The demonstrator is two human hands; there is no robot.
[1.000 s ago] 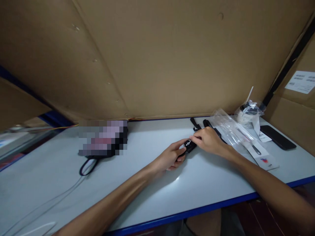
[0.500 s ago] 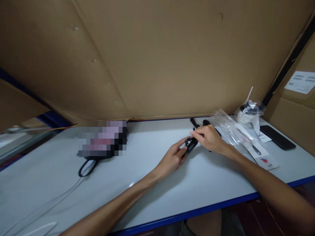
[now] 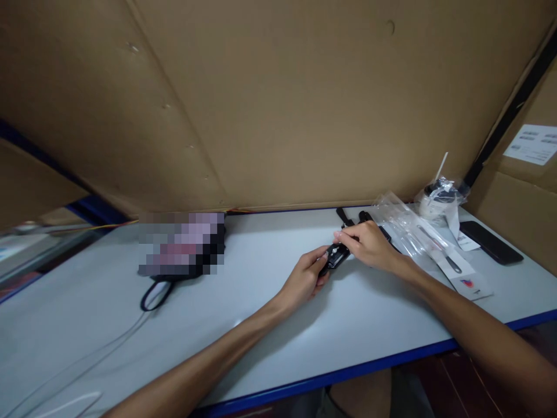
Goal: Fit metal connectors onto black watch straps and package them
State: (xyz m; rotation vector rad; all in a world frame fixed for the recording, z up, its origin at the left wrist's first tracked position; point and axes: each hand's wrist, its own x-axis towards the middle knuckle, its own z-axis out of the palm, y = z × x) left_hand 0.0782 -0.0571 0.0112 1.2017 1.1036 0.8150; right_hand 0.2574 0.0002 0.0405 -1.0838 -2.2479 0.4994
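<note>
A small black oblong piece [image 3: 336, 255] with a silvery mark on its face is held just over the table. My left hand [image 3: 307, 275] is closed around its near end, thumb on the side. My right hand [image 3: 369, 247] is closed in a pinch at the far end of the piece; what lies between its fingertips is hidden. Just beyond the right hand are a slim black brush-like item [image 3: 342, 216] and another black item [image 3: 365, 217], partly covered by the hand.
Right of my hands lie clear plastic packaging [image 3: 402, 223] and a printed card [image 3: 465, 281]. A bagged cup [image 3: 437, 200] and a black flat case [image 3: 491, 242] are farther right. A blurred-out, black-edged object [image 3: 202, 264] stands left, near a white cable [image 3: 100, 351]. Cardboard [image 3: 278, 104] walls the back.
The black piece and my left hand have shifted very slightly toward the left. My right hand keeps its pinch at the far end, nearly in place.
</note>
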